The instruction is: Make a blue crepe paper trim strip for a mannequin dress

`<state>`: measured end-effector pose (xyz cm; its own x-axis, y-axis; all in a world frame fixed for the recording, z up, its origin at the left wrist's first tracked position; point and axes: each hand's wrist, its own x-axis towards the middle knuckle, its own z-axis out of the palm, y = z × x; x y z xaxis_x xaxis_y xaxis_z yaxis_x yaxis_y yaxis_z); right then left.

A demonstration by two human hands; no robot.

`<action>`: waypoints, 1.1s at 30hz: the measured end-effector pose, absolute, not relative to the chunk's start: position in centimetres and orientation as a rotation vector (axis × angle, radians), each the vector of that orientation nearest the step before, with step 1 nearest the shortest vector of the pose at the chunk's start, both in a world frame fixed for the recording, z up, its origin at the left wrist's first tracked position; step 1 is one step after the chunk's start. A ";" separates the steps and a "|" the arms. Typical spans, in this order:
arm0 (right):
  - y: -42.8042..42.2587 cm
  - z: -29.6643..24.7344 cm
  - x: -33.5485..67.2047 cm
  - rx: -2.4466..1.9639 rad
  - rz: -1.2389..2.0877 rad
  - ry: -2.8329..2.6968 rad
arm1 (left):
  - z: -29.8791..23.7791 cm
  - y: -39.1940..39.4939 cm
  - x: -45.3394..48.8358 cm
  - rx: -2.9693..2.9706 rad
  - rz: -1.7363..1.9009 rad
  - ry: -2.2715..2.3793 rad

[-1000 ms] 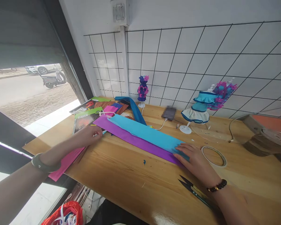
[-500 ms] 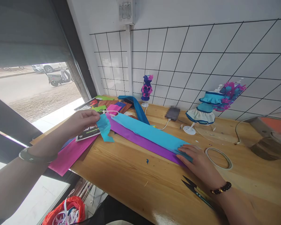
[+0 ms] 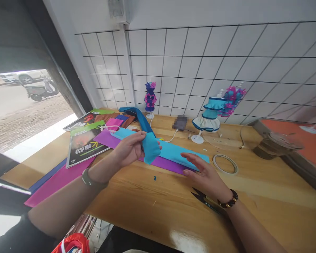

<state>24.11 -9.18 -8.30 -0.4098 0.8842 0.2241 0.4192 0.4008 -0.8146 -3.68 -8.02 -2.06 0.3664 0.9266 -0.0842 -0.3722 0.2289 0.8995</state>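
Note:
Pinched between thumb and fingers of my left hand point(image 3: 129, 149) is a small piece of turquoise crepe paper point(image 3: 151, 149), held up above the strips. My right hand point(image 3: 205, 175) hovers with fingers apart, holding nothing, over the right end of the long sheets. Below both hands a folded light-blue sheet point(image 3: 176, 153) lies along a purple sheet point(image 3: 168, 168), partly overlapping it. Black-bladed scissors point(image 3: 200, 197) rest on the wood, partly under my right wrist. A roll of tape point(image 3: 225, 164) lies to the right of that hand.
Magazines point(image 3: 86, 138) and pink paper point(image 3: 58, 179) lie at the left. Small dress forms, one in turquoise and white point(image 3: 210, 114) and one in purple and pink point(image 3: 150, 100), stand by the grid wall. A lidded cup point(image 3: 271, 146) is at the right; a red bag point(image 3: 76, 242) sits below the table.
My left hand has moved right with the turquoise piece, from the sheets' left end to their middle. My right hand has lifted off the light-blue sheet. The view has turned right.

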 end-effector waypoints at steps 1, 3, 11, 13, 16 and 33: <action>-9.2 -8.3 24.0 -1.053 0.979 -1.960 | -2.2 -7.9 -2.4 0.887 1.009 0.666; -9.2 -8.5 24.0 -0.933 1.120 -1.894 | -2.5 -7.7 0.1 0.801 0.974 0.567; -9.1 -8.4 23.8 -0.707 1.540 -1.705 | -3.4 -7.3 3.9 0.638 0.943 0.561; -9.2 -8.4 23.9 -0.799 1.631 -1.657 | -3.9 -6.9 3.2 0.632 1.005 0.595; -8.9 -8.7 24.1 -0.979 1.631 -1.600 | -4.9 -6.6 1.1 0.657 1.132 0.669; -8.7 -9.8 23.5 -1.242 1.402 -1.815 | -9.4 -14.5 -7.8 1.288 1.053 1.732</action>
<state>23.51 -8.73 -9.78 -0.4390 0.8900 -0.1231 0.3436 0.0397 -0.9383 -7.79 -14.54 -9.37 -0.2387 0.9680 -0.0776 0.3769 0.1660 0.9112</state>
